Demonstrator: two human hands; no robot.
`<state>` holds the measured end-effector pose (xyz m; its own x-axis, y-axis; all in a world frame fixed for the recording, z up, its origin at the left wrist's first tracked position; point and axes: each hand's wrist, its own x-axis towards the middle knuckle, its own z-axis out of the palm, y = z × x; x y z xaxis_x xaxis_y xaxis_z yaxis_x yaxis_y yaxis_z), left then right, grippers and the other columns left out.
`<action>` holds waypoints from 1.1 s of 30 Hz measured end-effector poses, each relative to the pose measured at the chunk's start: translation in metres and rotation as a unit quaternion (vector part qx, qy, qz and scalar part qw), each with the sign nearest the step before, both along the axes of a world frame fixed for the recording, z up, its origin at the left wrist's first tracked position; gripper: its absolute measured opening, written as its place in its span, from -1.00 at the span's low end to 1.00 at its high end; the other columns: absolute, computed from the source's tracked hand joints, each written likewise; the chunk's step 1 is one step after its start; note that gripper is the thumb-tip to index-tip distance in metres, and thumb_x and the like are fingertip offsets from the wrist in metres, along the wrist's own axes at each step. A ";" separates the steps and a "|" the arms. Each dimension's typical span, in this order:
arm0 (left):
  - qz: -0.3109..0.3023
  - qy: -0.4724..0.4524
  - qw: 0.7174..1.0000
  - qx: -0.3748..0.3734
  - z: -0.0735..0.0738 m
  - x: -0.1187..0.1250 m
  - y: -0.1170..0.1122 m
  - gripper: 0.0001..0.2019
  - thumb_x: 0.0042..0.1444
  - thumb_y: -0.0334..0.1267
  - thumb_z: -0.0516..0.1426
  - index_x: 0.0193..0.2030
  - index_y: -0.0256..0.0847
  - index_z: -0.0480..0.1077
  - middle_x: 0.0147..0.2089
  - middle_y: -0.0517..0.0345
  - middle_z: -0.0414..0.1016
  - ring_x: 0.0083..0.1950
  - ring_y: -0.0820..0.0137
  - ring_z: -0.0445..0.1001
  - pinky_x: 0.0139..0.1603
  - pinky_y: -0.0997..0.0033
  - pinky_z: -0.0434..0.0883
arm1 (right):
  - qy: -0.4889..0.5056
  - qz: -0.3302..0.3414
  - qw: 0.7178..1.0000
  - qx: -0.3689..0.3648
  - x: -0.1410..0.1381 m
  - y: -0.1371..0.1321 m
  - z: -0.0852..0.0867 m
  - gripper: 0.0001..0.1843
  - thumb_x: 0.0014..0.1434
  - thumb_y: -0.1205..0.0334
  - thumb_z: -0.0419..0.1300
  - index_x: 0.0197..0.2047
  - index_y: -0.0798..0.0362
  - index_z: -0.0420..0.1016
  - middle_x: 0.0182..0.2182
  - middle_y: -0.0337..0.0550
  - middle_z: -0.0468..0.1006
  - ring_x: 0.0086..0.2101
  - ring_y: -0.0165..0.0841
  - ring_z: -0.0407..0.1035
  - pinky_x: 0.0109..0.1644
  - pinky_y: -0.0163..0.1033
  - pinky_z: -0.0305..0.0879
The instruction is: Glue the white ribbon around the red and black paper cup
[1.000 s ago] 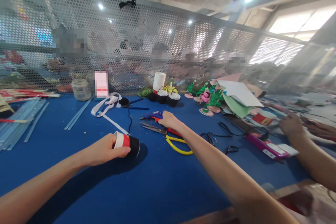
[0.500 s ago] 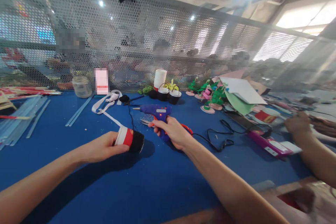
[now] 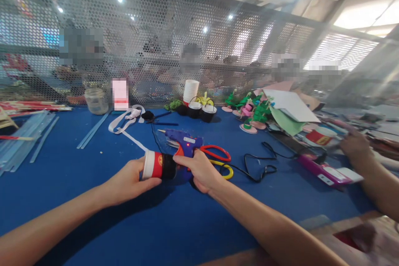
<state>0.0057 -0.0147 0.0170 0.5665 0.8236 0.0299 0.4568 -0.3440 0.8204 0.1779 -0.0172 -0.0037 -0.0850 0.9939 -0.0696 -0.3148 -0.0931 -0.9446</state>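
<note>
Lying on its side in my left hand is a paper cup, white and red at one end and covered in black at the other. A white ribbon runs from the cup's white end to a loose coil behind it. My right hand is closed around a blue glue gun with a lit red light; its nozzle points left, above and beyond the cup. The right fingers come right up to the cup's black end; whether they touch it I cannot tell. Scissors with red and yellow handles lie behind my right hand.
Two small black-and-white buckets and stacked white cups stand at the back. Clear glue sticks lie left, near a glass jar. Right are green craft plants, a black cord, a purple power strip and another person's hand.
The cup in my left hand has shifted right, towards my right hand. My right hand and the glue gun have come down and slightly left, leaving the scissors' handles more exposed.
</note>
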 end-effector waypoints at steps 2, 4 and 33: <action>0.066 -0.028 0.995 -0.065 0.000 0.002 0.000 -0.73 -0.18 -0.13 0.13 -0.35 -0.26 0.38 -0.45 0.21 0.40 -0.44 0.43 0.30 -0.41 0.50 0.24 | -0.008 -0.006 1.000 0.008 -0.002 -0.003 -0.001 -0.87 -0.22 0.28 0.20 -0.53 0.16 0.37 -0.63 -0.25 0.42 -0.56 -0.42 0.31 -0.43 -0.28 0.24; 0.124 -0.059 0.984 -0.115 0.000 0.005 0.000 -0.70 -0.20 -0.10 0.14 -0.37 -0.29 0.37 -0.49 0.22 0.40 -0.47 0.45 0.30 -0.43 0.50 0.24 | -0.042 -0.012 0.999 0.020 -0.004 -0.006 -0.003 -0.82 -0.22 0.23 0.20 -0.52 0.16 0.37 -0.63 -0.24 0.42 -0.57 -0.40 0.31 -0.45 -0.28 0.23; 0.181 -0.102 0.945 -0.254 0.009 -0.010 0.014 -0.73 -0.16 -0.14 0.04 -0.45 -0.34 0.36 -0.56 0.20 0.38 -0.53 0.44 0.28 -0.51 0.50 0.12 | -0.344 0.096 0.932 0.056 0.018 -0.025 0.028 -0.85 -0.13 0.18 0.16 -0.50 0.10 0.36 -0.75 -0.32 0.34 -0.72 -0.49 0.22 -0.68 -0.39 0.19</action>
